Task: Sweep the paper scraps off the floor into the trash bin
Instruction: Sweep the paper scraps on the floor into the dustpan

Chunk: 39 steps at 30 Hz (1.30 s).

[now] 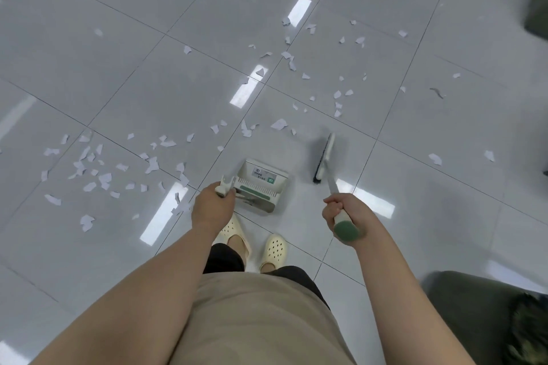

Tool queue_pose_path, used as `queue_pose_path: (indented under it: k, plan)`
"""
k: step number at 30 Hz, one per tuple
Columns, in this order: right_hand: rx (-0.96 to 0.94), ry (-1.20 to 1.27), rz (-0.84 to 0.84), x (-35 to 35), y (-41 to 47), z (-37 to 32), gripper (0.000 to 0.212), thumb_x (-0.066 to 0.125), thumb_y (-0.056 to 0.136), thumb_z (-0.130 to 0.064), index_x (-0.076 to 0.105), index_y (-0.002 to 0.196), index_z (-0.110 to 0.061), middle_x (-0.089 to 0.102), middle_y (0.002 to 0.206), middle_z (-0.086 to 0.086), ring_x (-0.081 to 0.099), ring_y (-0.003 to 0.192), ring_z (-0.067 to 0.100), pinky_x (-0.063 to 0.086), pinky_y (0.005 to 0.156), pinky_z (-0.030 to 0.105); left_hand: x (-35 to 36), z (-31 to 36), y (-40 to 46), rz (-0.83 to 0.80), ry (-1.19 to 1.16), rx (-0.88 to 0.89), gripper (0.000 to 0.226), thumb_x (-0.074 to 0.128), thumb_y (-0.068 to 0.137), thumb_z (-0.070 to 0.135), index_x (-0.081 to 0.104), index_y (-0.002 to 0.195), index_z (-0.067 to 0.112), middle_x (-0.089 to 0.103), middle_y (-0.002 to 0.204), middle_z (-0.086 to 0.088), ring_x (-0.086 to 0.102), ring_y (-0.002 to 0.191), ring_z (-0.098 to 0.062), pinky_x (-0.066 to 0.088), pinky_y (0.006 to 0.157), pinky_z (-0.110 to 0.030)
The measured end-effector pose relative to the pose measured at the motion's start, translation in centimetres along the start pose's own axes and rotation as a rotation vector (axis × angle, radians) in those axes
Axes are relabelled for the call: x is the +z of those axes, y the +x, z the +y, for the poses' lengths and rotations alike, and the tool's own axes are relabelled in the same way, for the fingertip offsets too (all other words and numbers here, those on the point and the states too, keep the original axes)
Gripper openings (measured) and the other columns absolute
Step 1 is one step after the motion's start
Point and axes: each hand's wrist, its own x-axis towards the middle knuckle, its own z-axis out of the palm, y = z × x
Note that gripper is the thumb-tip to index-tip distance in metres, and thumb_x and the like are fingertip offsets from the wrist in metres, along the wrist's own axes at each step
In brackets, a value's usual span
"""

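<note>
Paper scraps (98,170): lay scattered across the tiled floor (444,216), none gathered; dustpan (261,187) stood by the feet, its handle gripped by the left hand (212,206), broom (323,158) grasped in the right hand (342,212), seemingly ready to sweep; trash bin unseen.

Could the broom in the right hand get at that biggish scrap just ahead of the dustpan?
Probably yes. The right hand holds the broom, whose head sits beside the scrap with only bare floor between them.
</note>
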Motion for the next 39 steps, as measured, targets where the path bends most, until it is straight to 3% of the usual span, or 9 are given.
queue_pose_path:
  k: [10,14,18,20,24,27,29,33,39]
  plan:
    - [-0.040,0.060,0.132,4.5,4.9,-1.1,0.024,0.049,0.088,0.003,0.038,0.089,-0.018,0.036,0.061,-0.004,0.041,0.034,0.007,0.038,0.032,0.016,-4.4,1.6,7.0,-0.019,-0.023,-0.036,0.019,0.063,0.097,0.031,0.060,0.080,0.024,0.064,0.073,-0.001,0.059,0.068,-0.021,0.040,0.057,-0.028]
    - [0.011,-0.286,0.213,10.3,8.4,-1.6,0.020,0.045,0.088,0.006,0.042,0.082,-0.013,0.039,0.062,0.001,0.042,0.033,0.011,0.038,0.031,0.018,-6.8,1.1,10.1,-0.008,-0.046,-0.075,0.021,0.061,0.096,0.029,0.057,0.077,0.023,0.062,0.072,0.000,0.058,0.069,-0.023,0.038,0.057,-0.028]
    - [0.050,-0.704,0.284,17.6,11.8,0.4,0.018,0.048,0.076,0.009,0.046,0.075,-0.009,0.046,0.066,0.007,0.048,0.046,0.019,0.044,0.039,0.021,-9.7,-0.9,12.2,-0.037,0.055,-0.057,0.020,0.058,0.098,0.037,0.058,0.081,0.027,0.064,0.074,0.003,0.060,0.071,-0.020,0.040,0.058,-0.028]
    - [0.081,-0.741,0.254,21.1,13.0,2.5,0.018,0.048,0.073,0.010,0.047,0.077,-0.008,0.047,0.070,0.009,0.050,0.048,0.020,0.045,0.041,0.023,-10.8,-1.7,13.1,-0.038,0.082,-0.055,0.014,0.059,0.098,0.038,0.060,0.085,0.032,0.066,0.076,0.006,0.062,0.074,-0.019,0.041,0.059,-0.028]
    - [0.151,-0.637,0.077,28.9,14.9,5.6,0.018,0.048,0.079,0.009,0.049,0.089,-0.006,0.041,0.066,0.005,0.044,0.029,0.013,0.037,0.031,0.018,-12.7,-2.1,15.1,-0.001,-0.037,-0.112,0.015,0.060,0.096,0.030,0.059,0.081,0.030,0.064,0.073,0.006,0.060,0.072,-0.016,0.039,0.058,-0.027]
    - [0.211,-0.436,-0.081,33.8,16.7,4.2,0.022,0.044,0.087,0.007,0.039,0.078,-0.013,0.036,0.055,-0.001,0.037,0.031,0.009,0.033,0.028,0.017,-13.8,-2.6,16.2,0.042,-0.162,-0.177,0.015,0.061,0.095,0.028,0.064,0.083,0.018,0.064,0.071,-0.001,0.061,0.071,-0.022,0.043,0.059,-0.029]
    - [0.246,-0.367,-0.170,35.5,17.2,2.1,0.033,0.052,0.080,0.014,0.036,0.076,-0.014,0.035,0.051,-0.001,0.037,0.032,0.010,0.036,0.029,0.019,-14.3,-2.8,16.6,0.070,-0.226,-0.214,0.020,0.061,0.095,0.027,0.061,0.081,0.013,0.060,0.066,-0.002,0.056,0.065,-0.022,0.041,0.059,-0.030]
    - [0.326,-0.273,-0.315,36.7,16.3,-0.6,0.024,0.049,0.087,0.006,0.041,0.072,-0.011,0.035,0.051,-0.001,0.038,0.032,0.010,0.038,0.030,0.019,-14.7,-2.5,17.4,0.121,-0.277,-0.267,0.026,0.062,0.095,0.027,0.054,0.072,0.018,0.057,0.065,-0.001,0.053,0.062,-0.020,0.040,0.058,-0.030]
    - [0.279,-0.310,-0.274,31.5,12.5,-3.0,0.026,0.051,0.084,0.002,0.040,0.068,-0.014,0.032,0.048,-0.005,0.032,0.029,0.006,0.030,0.029,0.013,-12.3,0.4,17.6,0.094,-0.318,-0.269,0.023,0.060,0.095,0.022,0.055,0.074,0.015,0.053,0.062,-0.002,0.050,0.061,-0.023,0.046,0.062,-0.034]
